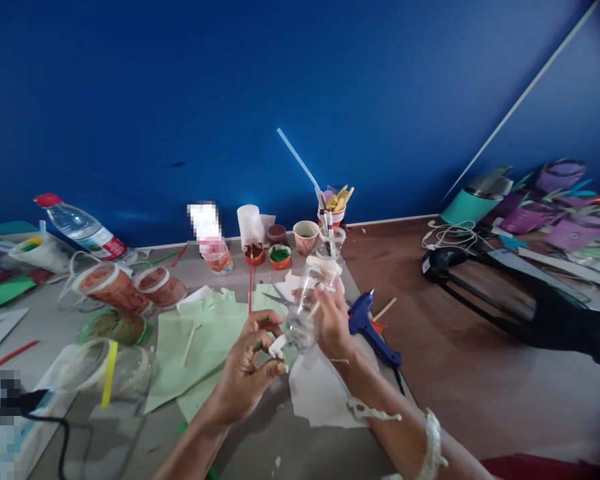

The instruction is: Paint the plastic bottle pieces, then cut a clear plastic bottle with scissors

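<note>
My right hand (334,323) is wrapped around a clear plastic bottle (301,313), which it holds tilted above the table. My left hand (250,370), its fingers curled and stained green, grips a small white strip (278,346) close to the bottle's lower end. Whether the strip touches the bottle I cannot tell. Just right of my right hand lies a blue glue gun (367,327). Beneath the bottle is a sheet of white paper (320,393), and green paper (173,360) lies to the left of my hands.
Paint cups stand along the blue wall, among them a green one (280,257) and a patterned one (305,237). To the left are a water bottle (87,230) and brown-painted containers (113,287). Purple cups (530,213) and a black strapped object (520,300) are at right.
</note>
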`<state>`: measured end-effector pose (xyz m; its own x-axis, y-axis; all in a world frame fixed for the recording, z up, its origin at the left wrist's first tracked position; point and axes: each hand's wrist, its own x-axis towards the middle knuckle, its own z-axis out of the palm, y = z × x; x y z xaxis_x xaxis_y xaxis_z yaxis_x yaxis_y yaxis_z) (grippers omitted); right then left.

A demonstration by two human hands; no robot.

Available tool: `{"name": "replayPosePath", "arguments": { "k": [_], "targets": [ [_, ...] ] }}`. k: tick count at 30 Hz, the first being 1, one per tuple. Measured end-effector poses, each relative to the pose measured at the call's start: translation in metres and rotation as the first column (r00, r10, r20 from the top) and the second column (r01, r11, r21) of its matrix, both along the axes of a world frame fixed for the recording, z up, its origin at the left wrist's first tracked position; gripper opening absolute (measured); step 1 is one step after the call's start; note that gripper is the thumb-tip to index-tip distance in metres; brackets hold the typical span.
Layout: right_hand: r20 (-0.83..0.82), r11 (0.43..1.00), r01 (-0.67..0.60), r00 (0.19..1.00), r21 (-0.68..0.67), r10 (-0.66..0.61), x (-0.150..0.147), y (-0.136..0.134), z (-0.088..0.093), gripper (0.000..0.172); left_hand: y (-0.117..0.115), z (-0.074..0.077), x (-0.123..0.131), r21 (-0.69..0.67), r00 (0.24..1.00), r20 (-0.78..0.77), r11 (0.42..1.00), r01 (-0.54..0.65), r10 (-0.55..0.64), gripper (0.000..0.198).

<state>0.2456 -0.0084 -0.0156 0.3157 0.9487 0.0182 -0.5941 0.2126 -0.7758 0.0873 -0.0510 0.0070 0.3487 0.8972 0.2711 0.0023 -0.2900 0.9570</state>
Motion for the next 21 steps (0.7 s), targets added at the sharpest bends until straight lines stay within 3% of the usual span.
{"name": "replayPosePath", "arguments": {
  "k": [2, 6, 8, 13, 17, 21],
  "targets": [
    [0.045, 1.000, -0.018, 0.999, -0.008, 0.018, 0.000, -0.002, 0.000, 0.048, -0.002, -0.001, 0.001, 0.031, 0.999, -0.026, 0.999, 0.032, -0.031, 0.039],
    [0.061, 0.998, -0.046, 0.997, -0.030, 0.048, 0.002, -0.002, 0.001, 0.050, -0.006, 0.001, -0.003, 0.083, 0.979, -0.050, 0.976, 0.202, -0.198, 0.057],
    [0.045, 0.999, -0.035, 0.998, -0.016, 0.035, 0.003, -0.001, 0.004, 0.046, -0.008, 0.004, -0.006, 0.157, 0.976, -0.087, 0.965, 0.210, -0.198, 0.050],
    [-0.008, 1.000, -0.001, 1.000, -0.025, 0.001, 0.006, -0.001, 0.013, 0.042, -0.010, 0.010, -0.010, 0.349, 0.981, -0.188, 0.937, 0.030, 0.039, 0.021],
    [-0.034, 0.996, 0.085, 0.996, 0.000, -0.085, 0.011, 0.002, 0.015, 0.044, -0.010, 0.012, -0.011, 0.443, 0.970, -0.097, 0.883, -0.157, 0.221, 0.019],
    [-0.061, 0.993, 0.114, 0.992, -0.020, -0.115, 0.013, 0.005, 0.014, 0.042, -0.013, 0.013, -0.011, 0.452, 0.951, -0.083, 0.862, -0.229, 0.297, 0.020]
  ]
}}
